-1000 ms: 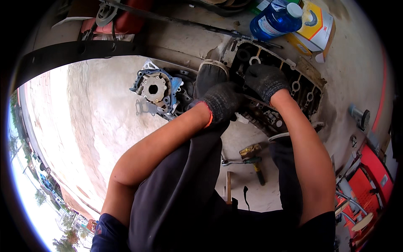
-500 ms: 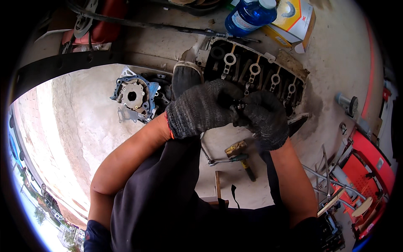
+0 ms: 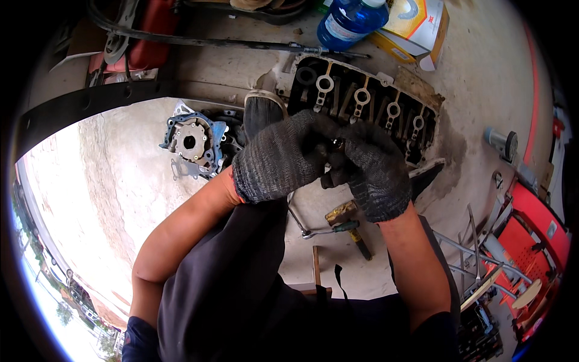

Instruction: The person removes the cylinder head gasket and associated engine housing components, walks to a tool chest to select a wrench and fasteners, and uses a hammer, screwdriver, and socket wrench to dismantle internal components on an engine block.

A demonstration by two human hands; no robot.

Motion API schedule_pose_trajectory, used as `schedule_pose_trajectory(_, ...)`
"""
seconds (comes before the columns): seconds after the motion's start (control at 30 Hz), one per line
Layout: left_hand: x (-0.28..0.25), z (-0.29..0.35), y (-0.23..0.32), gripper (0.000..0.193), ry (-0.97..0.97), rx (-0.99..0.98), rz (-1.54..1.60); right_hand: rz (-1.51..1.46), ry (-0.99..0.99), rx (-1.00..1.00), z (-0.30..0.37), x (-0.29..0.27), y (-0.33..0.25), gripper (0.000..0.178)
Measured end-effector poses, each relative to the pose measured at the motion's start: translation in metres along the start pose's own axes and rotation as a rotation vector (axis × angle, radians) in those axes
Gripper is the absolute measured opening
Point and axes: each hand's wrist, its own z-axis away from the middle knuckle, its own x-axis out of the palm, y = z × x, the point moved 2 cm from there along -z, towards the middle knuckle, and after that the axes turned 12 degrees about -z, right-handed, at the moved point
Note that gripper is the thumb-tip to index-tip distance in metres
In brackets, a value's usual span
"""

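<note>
Both hands wear dark grey knit gloves and meet in front of an engine cylinder head (image 3: 362,96), which lies on the floor just beyond them. My left hand (image 3: 280,157) is closed, its fingertips pinched toward the other hand. Close against it, my right hand (image 3: 377,169) is curled too. Between the fingertips sits a small dark piece with a shiny spot; the gloves hide most of it, so I cannot tell its kind. To the left lies an oil pump housing (image 3: 190,142) with a blue-edged flange.
Below my hands lie a hammer (image 3: 356,232) with a yellow-and-black handle and a ratchet wrench (image 3: 325,230). At the back stand a blue liquid jug (image 3: 353,24) and a yellow-white box (image 3: 416,27). A red tool case (image 3: 518,241) with tools is at right; my shoe (image 3: 263,114) is beside the cylinder head.
My right hand has turned and shifted slightly left, its fingers bunched closer to the left hand's fingertips. The left hand has moved slightly left. Both remain closed together.
</note>
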Motion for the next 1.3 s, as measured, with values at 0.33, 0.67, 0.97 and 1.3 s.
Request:
schedule_pose_trajectory(0.33, -0.007, -0.001, 0.009, 0.032, 0.076, 0.105, -0.294, 0.394, 0.177, -0.439, 0.002, 0.004, 0.004, 0.016)
schedule_pose_trajectory(0.67, -0.004, 0.0, 0.009, 0.037, 0.133, 0.17, -0.56, 0.418, 0.194, -0.246, -0.004, 0.0, 0.005, 0.023)
schedule_pose_trajectory(0.97, 0.001, -0.002, 0.011, 0.037, 0.177, 0.113, -0.298, 0.32, 0.351, -0.08, -0.005, 0.005, 0.002, 0.024)
schedule_pose_trajectory(1.3, -0.002, -0.001, 0.013, 0.037, 0.16, 0.169, -0.342, 0.321, 0.332, -0.202, -0.003, -0.006, 0.013, 0.025)
